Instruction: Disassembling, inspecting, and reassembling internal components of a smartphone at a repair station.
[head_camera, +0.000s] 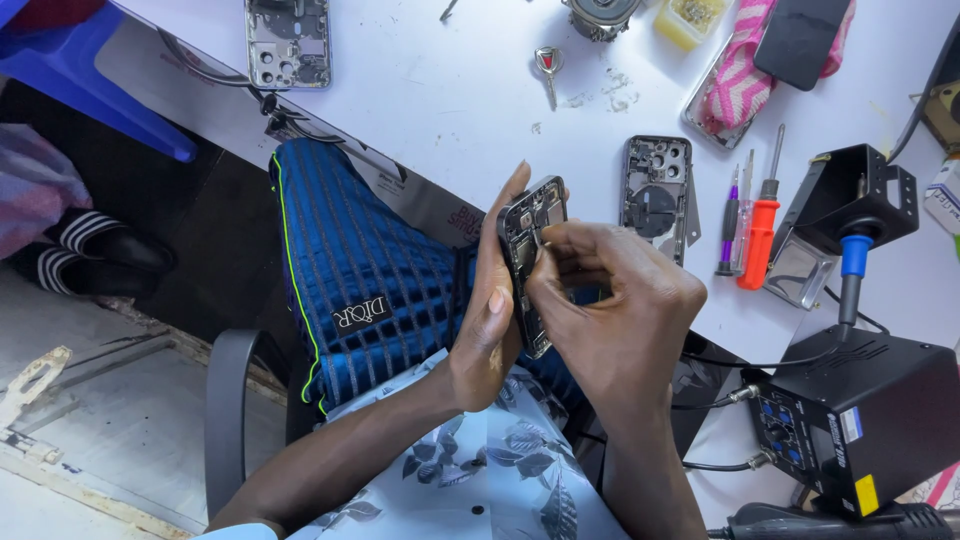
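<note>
Lower half of the opened phone (530, 250) hidden behind the right hand (615, 310), whatever its fingers (548, 262) pinch too small to tell, black station (865, 420) cut off by the right edge, phone frame (288, 40) cropped at top

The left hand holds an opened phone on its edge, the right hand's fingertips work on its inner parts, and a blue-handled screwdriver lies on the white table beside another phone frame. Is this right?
Not quite. In the head view the left hand holds the opened phone and the right hand works inside it, but the large screwdriver on the white table beside the phone frame has an orange-red handle, not blue.
</note>
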